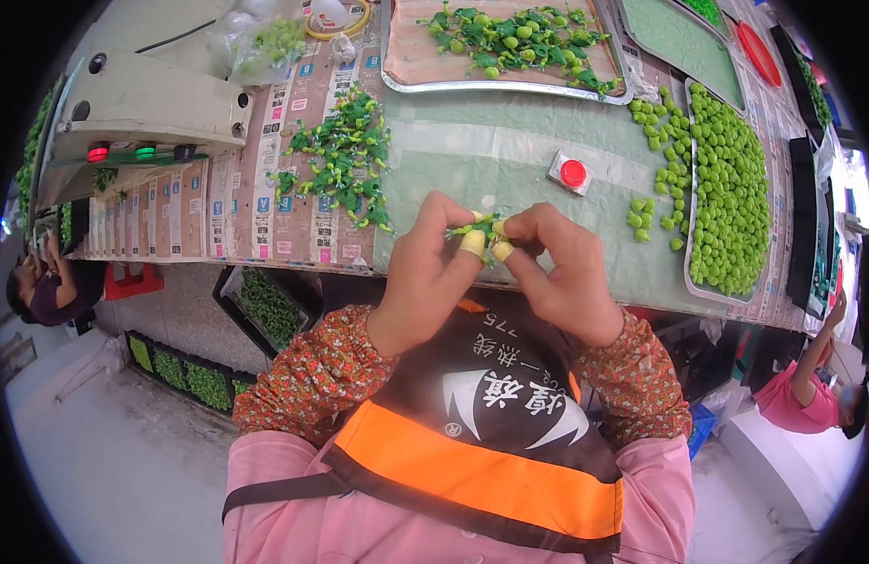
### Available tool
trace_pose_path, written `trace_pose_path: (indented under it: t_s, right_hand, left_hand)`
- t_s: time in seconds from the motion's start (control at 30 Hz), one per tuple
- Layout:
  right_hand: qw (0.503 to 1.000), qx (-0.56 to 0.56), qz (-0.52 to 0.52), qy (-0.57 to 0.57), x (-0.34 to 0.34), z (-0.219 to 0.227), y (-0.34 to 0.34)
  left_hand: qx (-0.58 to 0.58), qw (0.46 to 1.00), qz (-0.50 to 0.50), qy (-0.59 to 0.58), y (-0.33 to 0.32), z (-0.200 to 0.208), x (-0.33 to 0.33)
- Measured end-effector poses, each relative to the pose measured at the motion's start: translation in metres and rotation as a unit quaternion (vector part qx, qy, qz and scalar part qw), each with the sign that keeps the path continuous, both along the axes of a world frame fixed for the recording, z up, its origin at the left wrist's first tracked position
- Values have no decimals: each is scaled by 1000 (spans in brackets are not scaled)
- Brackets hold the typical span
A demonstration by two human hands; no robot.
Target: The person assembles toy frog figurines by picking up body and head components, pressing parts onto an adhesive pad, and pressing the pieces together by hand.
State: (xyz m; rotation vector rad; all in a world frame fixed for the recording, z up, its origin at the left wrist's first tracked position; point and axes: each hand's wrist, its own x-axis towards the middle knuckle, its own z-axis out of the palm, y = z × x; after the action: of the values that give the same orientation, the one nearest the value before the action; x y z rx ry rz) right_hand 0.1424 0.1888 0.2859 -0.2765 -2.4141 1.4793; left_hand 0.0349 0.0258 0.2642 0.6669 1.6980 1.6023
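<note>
My left hand [427,274] and my right hand [564,273] meet over the near edge of the table. Yellow covers sit on thumb tips and fingertips of both. Together they pinch a small green plant piece [489,226], partly hidden by the fingers. To the left lies a loose heap of leafy green plant pieces [345,155]. A silver-rimmed tray [509,89] beyond my hands carries more of them, some with round light-green parts. On the right, a tray [690,188] is filled with smooth, round light-green pieces, and several similar pieces [674,155] lie beside it.
A small white block with a red round top [572,173] rests on the green sheet [453,155]. At left stands a pale machine [157,117] with red and green buttons. Further seedling trays [204,385] are on the floor. Two people [806,395] are seen at the sides.
</note>
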Motion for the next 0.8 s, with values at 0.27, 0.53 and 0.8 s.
trace_pose_path:
  t_s: [0.27, 0.53, 0.8]
  right_hand:
    - [976, -208, -7, -66, 6, -10, 14]
    - [987, 129, 57, 70, 10, 0, 15]
    - [994, -93, 51, -34, 15, -1, 14]
  left_hand:
    - [8, 997, -74, 19, 2, 7, -13]
    - [-42, 927, -163, -335, -6, 3, -32]
    - [-10, 927, -155, -341, -5, 2, -28]
